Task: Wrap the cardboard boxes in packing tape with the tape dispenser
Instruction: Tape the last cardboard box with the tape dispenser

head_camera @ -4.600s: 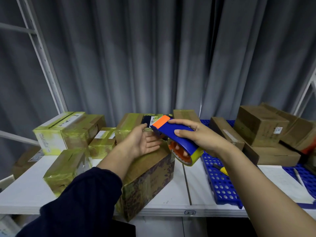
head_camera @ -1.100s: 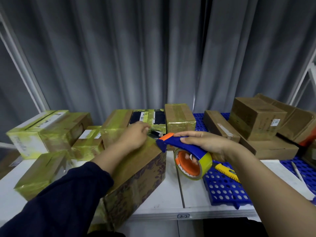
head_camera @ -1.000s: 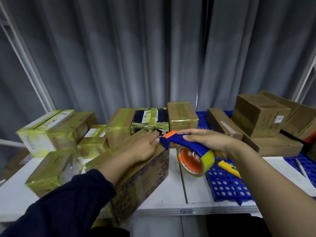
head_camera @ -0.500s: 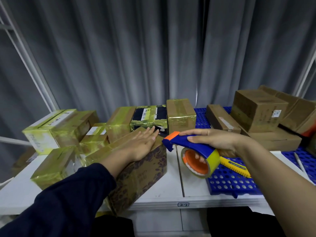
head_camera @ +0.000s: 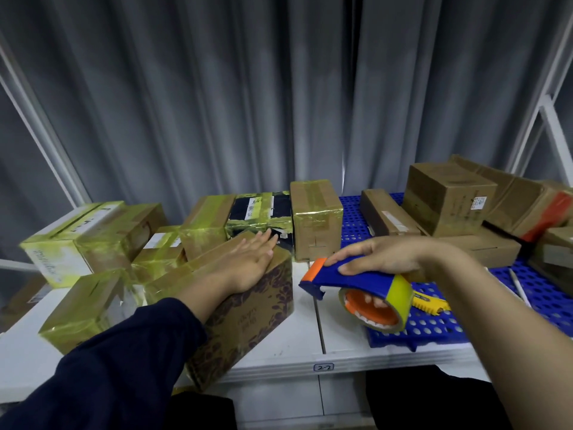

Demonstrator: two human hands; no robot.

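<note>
Nearest me, the patterned box sits skewed on the white table, its near corner over the front edge. My left hand lies flat on the box's top, fingers straight and slightly spread; a second ago they were curled at its far edge. Just right of the box, my right hand grips the tape dispenser, which has drifted just clear of the box's corner. Its long axis runs left-right, orange nose toward the box, roll hanging at the other end. Right of the box, past the dispenser, a yellow knife lies on a blue mat. Behind the box stand taped boxes.
</note>
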